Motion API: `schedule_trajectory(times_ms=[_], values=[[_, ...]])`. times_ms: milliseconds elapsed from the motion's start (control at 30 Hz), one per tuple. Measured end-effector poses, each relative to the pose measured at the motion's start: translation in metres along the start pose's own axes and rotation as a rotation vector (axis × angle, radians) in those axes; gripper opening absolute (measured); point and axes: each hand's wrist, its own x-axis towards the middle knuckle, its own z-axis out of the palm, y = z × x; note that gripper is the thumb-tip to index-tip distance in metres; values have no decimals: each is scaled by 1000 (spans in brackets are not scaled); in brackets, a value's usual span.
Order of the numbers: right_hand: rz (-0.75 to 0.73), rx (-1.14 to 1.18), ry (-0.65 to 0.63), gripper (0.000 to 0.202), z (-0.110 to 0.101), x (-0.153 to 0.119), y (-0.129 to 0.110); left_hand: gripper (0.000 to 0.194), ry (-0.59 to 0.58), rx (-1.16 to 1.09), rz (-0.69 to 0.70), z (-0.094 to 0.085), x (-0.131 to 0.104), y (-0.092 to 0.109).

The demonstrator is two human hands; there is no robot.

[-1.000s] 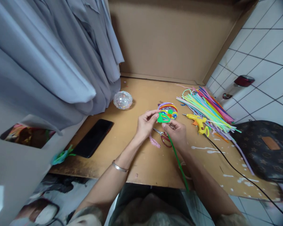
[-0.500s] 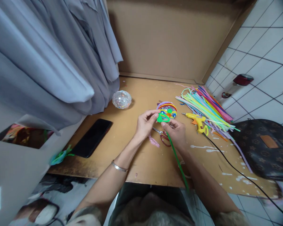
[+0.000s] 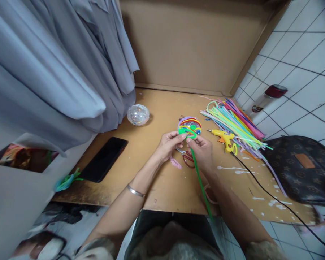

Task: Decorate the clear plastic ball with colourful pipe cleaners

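Observation:
Between both hands is a green pipe cleaner [image 3: 199, 175], bent into loops at its upper end, with a long tail hanging past the table's front edge. My left hand [image 3: 169, 144] pinches the looped part from the left. My right hand [image 3: 202, 148] grips it where the tail leaves the loops. Just behind the fingers sits a clear ball wrapped in coloured pipe cleaners [image 3: 189, 122], partly hidden by the green loops. Scissors with dark red handles [image 3: 188, 159] lie under the hands, partly covered. Beside them is a pink fuzzy piece [image 3: 176, 163].
A clear faceted ball [image 3: 138, 115] and a black phone [image 3: 104, 159] are at left. To the right lie a yellow glue gun [image 3: 224, 139] with its black cord, a pile of pipe cleaners [image 3: 235, 121], and a dark patterned bag [image 3: 300, 173]. Grey cloth [image 3: 97, 72] hangs at left.
The green loops have turned and shifted slightly left between my fingers, and the left fingers sit lower on them. The whole view has moved slightly.

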Motion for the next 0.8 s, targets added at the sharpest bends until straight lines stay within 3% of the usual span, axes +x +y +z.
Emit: schedule_trajectory(times_ms=[333, 700, 800], values=[[52, 25, -13, 30, -4, 3, 3, 39, 22, 76, -29, -1, -1, -1], [38, 0, -22, 33, -4, 3, 6, 40, 72, 148, 41, 3, -1, -3], [5, -35, -78, 34, -5, 1, 4, 40, 97, 116, 58, 2, 1, -5]])
